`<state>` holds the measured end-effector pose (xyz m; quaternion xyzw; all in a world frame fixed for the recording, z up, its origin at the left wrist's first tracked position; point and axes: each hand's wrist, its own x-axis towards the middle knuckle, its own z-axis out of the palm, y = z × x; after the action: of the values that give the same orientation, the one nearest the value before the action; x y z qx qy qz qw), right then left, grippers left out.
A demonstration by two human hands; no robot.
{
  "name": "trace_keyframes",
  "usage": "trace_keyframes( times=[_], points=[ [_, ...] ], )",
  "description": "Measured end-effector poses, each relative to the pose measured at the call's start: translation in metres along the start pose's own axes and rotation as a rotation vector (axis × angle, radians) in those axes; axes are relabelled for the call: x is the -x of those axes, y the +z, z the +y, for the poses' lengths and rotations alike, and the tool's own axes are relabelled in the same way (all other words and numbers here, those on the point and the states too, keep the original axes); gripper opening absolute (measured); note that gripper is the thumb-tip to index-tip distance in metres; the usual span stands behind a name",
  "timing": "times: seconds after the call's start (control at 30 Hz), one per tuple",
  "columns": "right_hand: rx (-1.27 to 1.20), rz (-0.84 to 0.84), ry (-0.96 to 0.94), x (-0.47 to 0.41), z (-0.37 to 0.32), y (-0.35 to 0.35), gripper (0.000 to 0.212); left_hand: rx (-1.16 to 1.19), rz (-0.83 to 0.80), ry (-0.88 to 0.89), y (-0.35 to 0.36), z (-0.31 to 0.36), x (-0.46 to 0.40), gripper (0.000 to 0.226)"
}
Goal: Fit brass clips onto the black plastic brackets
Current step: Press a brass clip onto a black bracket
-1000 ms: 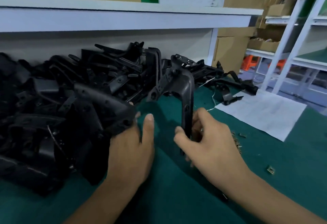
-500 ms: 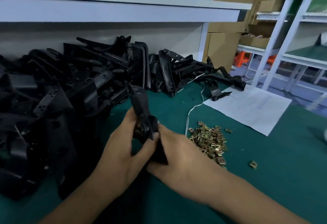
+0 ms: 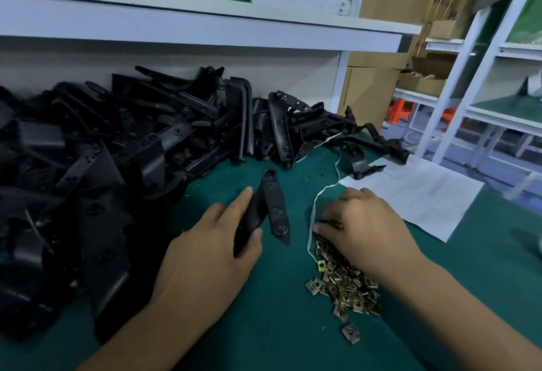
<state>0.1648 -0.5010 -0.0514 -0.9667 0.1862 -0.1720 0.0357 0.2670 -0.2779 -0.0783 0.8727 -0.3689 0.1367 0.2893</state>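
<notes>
My right hand (image 3: 368, 225) rests on the brass clips (image 3: 344, 282) heaped on the green bench (image 3: 278, 326), fingers curled into them; my left hand (image 3: 209, 253) grips a black bracket (image 3: 271, 209), the bracket pile (image 3: 117, 159) behind

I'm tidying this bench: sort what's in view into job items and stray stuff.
Job items:
- bracket held in left hand
- brass clips under right hand
- bracket pile

Lying about:
- white paper sheet
- white string
- cardboard boxes
</notes>
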Motion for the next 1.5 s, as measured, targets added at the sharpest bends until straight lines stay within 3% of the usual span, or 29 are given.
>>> trace_keyframes(
  times=[0.17, 0.3, 0.37, 0.43, 0.53, 0.73, 0.97, 1.07, 1.5],
  points=[
    [-0.095, 0.017, 0.029, 0.002, -0.007, 0.005, 0.006, -0.087, -0.003, 0.025, 0.004, 0.001, -0.001, 0.067],
    [-0.101, 0.027, -0.017, 0.009, -0.007, 0.003, 0.008, -0.097, -0.019, 0.024, 0.001, 0.003, 0.001, 0.069],
    [-0.268, 0.105, 0.039, 0.010, -0.006, -0.001, 0.012, -0.092, -0.021, 0.022, 0.001, 0.003, 0.001, 0.071],
    [-0.587, 0.183, 0.140, 0.013, -0.010, -0.007, 0.014, -0.090, -0.029, 0.017, 0.000, 0.003, 0.002, 0.073],
    [-0.926, 0.147, 0.152, 0.018, -0.021, -0.012, 0.010, -0.087, -0.024, 0.015, -0.003, 0.004, 0.003, 0.074],
    [-1.307, 0.144, 0.179, 0.018, -0.033, -0.007, 0.014, -0.106, -0.021, 0.050, -0.005, 0.004, 0.003, 0.079],
    [-1.560, 0.058, 0.180, 0.022, -0.030, -0.010, 0.021, -0.102, 0.037, 0.132, -0.005, 0.002, 0.001, 0.079],
    [-1.588, 0.008, 0.159, 0.021, -0.028, -0.015, 0.031, -0.084, 0.041, 0.109, -0.006, 0.002, 0.001, 0.076],
    [-1.548, -0.082, 0.091, 0.022, -0.022, -0.021, 0.027, -0.036, -0.017, 0.194, -0.009, 0.003, 0.004, 0.070]
  ],
)
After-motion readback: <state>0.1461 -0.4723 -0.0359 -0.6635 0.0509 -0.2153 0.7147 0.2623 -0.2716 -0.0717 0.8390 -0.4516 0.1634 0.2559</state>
